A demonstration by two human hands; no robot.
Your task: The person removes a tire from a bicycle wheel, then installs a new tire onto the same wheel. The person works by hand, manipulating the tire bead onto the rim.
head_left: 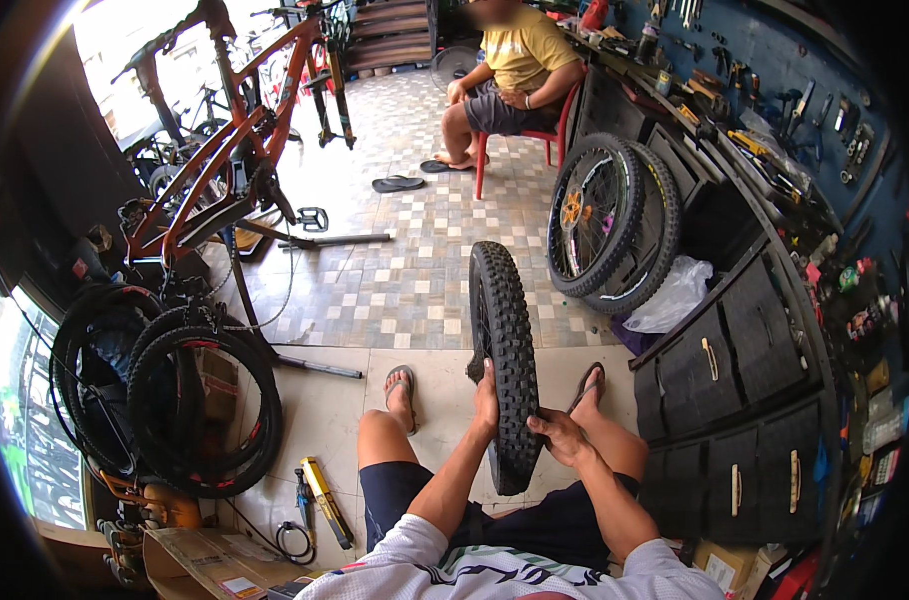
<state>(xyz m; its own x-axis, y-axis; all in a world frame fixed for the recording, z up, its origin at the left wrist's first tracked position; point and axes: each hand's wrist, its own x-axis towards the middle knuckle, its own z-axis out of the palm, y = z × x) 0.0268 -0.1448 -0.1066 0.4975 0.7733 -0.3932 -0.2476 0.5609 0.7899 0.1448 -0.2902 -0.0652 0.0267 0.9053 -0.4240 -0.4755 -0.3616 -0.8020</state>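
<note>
Clasped from both sides: one knobbly bicycle wheel [507, 340], upright between my knees [391, 438].
My left hand [486, 402] grips its left flank, my right hand [565, 438] lower, thumb against tread, likely to keep it vertical. Labels: carton sticker [241, 587], too small to read; jersey [418, 545] lettering, broken by folds.

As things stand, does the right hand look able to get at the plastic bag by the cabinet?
Probably not: the right hand is on the upright wheel, and the plastic bag lies beyond the right foot, likely needing a lean forward.
</note>
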